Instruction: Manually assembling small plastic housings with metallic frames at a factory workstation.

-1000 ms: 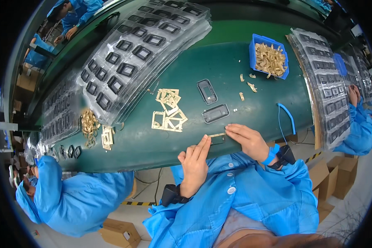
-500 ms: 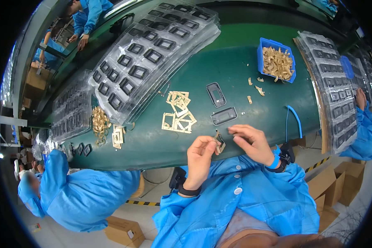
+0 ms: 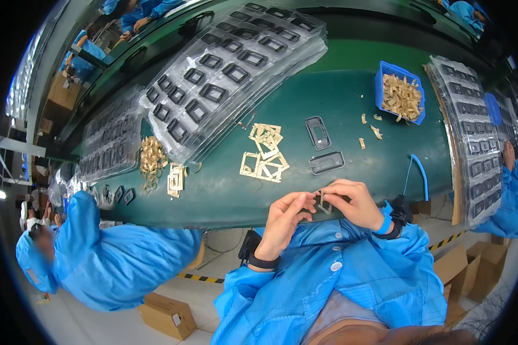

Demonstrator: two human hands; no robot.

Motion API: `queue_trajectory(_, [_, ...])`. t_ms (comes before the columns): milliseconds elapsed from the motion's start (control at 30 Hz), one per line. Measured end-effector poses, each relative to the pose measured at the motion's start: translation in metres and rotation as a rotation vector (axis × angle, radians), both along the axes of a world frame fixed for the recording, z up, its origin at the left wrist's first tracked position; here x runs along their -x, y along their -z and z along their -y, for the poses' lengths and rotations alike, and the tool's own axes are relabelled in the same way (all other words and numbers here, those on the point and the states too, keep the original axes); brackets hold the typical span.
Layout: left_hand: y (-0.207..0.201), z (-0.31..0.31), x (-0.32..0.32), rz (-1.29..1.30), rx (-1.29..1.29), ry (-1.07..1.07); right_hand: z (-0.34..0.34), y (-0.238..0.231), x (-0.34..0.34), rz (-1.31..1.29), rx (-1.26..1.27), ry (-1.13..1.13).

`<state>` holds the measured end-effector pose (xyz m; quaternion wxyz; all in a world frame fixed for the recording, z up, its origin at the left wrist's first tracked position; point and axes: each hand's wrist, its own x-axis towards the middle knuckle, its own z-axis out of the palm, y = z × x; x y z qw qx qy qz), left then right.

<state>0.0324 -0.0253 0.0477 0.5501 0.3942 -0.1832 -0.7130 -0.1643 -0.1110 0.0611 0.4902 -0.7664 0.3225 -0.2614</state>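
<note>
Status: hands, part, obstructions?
Right hand pinching small thin piece. Left hand close beside, contact unclear. Two dark casings beyond, clear of both hands.

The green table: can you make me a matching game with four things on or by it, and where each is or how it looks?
1. blue plastic bin
2. curved blue strip
3. two dark rounded-rectangular cases
4. thin pale-edged piece

A. between bare left hand and right hand
B. full of tan curled strips
C. close together, at different angles
D. right of the right hand

Pairs: 1-B, 2-D, 3-C, 4-A
</note>
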Motion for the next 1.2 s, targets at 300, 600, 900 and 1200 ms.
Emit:
queue_trajectory(300, [0.016, 0.005, 0.008, -0.08, -0.006, 0.189, 0.0, -0.029, 0.003, -0.177, 0.998, -0.098])
queue_trajectory(600, [0.015, -0.006, -0.003, -0.166, -0.099, 0.1, 0.012, -0.023, -0.014, -0.171, 1.032, -0.09])
queue_trajectory(900, [-0.003, 0.016, 0.01, -0.144, -0.081, -0.135, 0.004, -0.017, -0.009, -0.055, 0.939, 0.141])
queue_trajectory(1200, [-0.003, 0.009, 0.019, -0.087, -0.071, -0.174, 0.002, -0.011, -0.014, 0.005, 0.925, 0.112])
